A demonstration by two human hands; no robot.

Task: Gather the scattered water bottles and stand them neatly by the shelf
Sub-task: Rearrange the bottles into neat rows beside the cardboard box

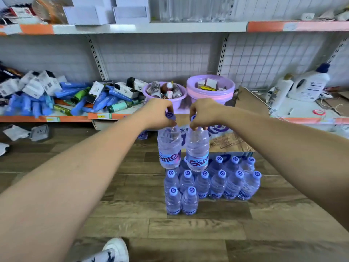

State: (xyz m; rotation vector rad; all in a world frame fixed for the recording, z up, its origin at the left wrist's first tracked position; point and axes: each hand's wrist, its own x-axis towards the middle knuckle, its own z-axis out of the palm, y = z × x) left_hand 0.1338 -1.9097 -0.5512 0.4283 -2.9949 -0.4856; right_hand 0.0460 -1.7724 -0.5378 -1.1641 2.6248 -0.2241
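Observation:
My left hand [159,115] grips the neck of a clear water bottle [169,148] with a purple cap, which hangs upright in the air. My right hand [204,113] grips the neck of a second such bottle [198,150] right beside it. Both hang above a block of several upright bottles [211,181] standing in rows on the wooden floor in front of the shelf [56,119]. One more bottle [142,135] lies on the floor under the shelf edge, partly hidden by my left wrist.
Two purple basins [210,89] with small items sit on the low shelf. A heap of blue tubes and boxes [71,95] lies to the left, detergent jugs [309,84] to the right. Flattened cardboard [226,142] lies behind the bottles. My white shoe [117,249] is at the bottom.

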